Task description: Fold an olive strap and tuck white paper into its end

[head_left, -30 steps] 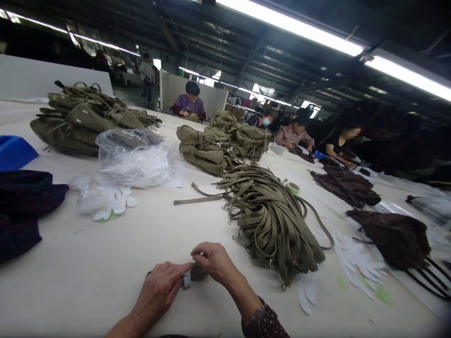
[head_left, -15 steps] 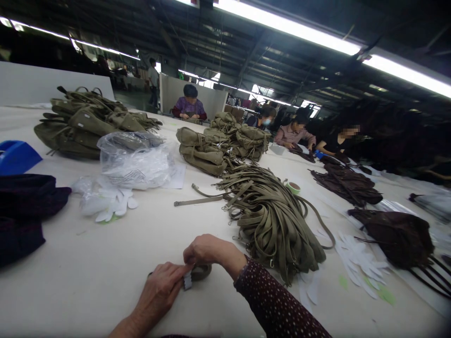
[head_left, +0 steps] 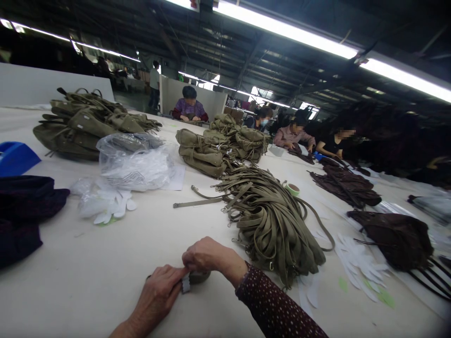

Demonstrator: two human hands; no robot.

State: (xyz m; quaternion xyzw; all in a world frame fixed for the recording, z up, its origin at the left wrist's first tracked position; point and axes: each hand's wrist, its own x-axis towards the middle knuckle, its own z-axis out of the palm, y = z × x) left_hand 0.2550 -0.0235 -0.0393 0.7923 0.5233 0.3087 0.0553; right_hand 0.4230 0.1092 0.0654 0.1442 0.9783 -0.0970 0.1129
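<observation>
Green strap [head_left: 197, 277], rolled small, sits pinched between your left hand [head_left: 160, 291] and your right hand [head_left: 206, 256], low on the white table [head_left: 105, 277]. Just behind the roll lies a big heap of straps [head_left: 275, 223]. Farther behind it sit green bags [head_left: 207, 152].

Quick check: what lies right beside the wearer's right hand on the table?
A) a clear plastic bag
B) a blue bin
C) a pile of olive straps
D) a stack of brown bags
C: the olive straps are heaped just right of the right hand, which meets the left hand over a small strap piece.
</observation>
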